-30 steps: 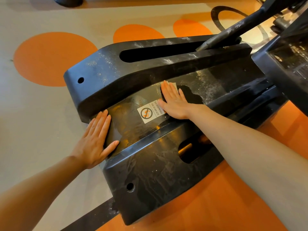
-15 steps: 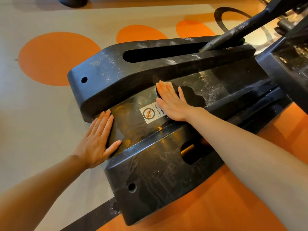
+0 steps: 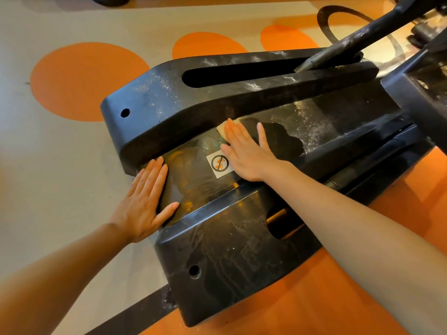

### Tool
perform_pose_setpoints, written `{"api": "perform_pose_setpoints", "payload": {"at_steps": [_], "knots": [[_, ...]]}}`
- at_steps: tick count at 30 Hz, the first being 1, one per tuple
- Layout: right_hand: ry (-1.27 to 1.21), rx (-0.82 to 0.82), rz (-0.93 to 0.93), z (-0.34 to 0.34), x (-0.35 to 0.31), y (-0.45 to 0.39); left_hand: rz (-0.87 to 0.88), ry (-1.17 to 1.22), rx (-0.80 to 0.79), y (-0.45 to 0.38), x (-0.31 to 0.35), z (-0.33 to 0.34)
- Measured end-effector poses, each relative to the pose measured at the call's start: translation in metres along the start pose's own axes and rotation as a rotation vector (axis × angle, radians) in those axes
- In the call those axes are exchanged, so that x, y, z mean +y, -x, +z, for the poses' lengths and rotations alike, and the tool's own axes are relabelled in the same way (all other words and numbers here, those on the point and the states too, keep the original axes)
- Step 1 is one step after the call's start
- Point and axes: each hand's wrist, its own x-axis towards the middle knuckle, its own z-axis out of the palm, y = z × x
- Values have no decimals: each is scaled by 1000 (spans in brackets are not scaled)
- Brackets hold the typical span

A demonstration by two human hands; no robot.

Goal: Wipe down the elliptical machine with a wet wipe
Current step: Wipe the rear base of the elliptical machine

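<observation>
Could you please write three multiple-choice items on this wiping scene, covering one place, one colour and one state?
1. Where does the wet wipe lie?
A. under the right hand
B. on the floor
C. in the upper slot

2. What colour are the floor circles?
A. blue
B. orange
C. green

3. How is the left hand set?
A. clenched in a fist
B. lifted in the air
C. flat on the elliptical base

Answers: 1 A, its pale corner shows past the fingertips; 2 B, they are plainly orange against beige; 3 C, straight fingers rest on the black panel's edge.
</observation>
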Motion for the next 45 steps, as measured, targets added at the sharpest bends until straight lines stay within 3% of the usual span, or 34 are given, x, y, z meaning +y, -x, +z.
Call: {"api": "perform_pose_setpoints", "payload": {"at_steps": [4,10,14,17,20,26,28,33,40,45], "knots": [[92,-28,-139,2,-2,2,-6,-4,-9,0,0,-1],[5,-40,54,5,-11,-1,-3,-16,-18,0,0,-2],[147,-87,-166,6,-28,5,-3,-14,-18,0,0,-2],[215,-106,-216,5,-28,4,-10,-8,-30,0,1,-3],[144,-63,-112,4,-20,2,-20,-6,-39,0,2,-4],[-165,-37,297,1,-6,-4,-7,-16,-28,-1,1,-4],[-178,-42,290,0,-9,-4,2,-8,-16,0,1,-4],[-98,-56,75,3,-18,0,2,-7,-12,-1,1,-4],[-268,34,378,-4,3,-11,-26,-6,-36,-1,1,-5],[-224,-8,275,-7,2,-5,-7,-10,-20,0,1,-5]]}}
